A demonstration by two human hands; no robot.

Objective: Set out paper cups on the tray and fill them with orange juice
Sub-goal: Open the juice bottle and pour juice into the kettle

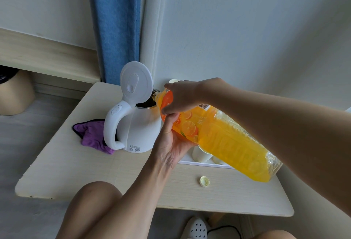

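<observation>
Juice bottle (224, 140), nearly full, likely heavy and soft-walled, hung tilted above the paper cups (201, 155) on the tray (205, 163), mouth at the open kettle (140, 130). Left hand (171, 143) cradled its stiffer labelled shoulder from below, fingers curled round it; right hand (181, 96) clasped it from above.

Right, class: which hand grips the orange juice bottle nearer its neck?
The right hand, reaching over from above by the neck; the left hand cradles the orange juice bottle from underneath, further down.
</observation>
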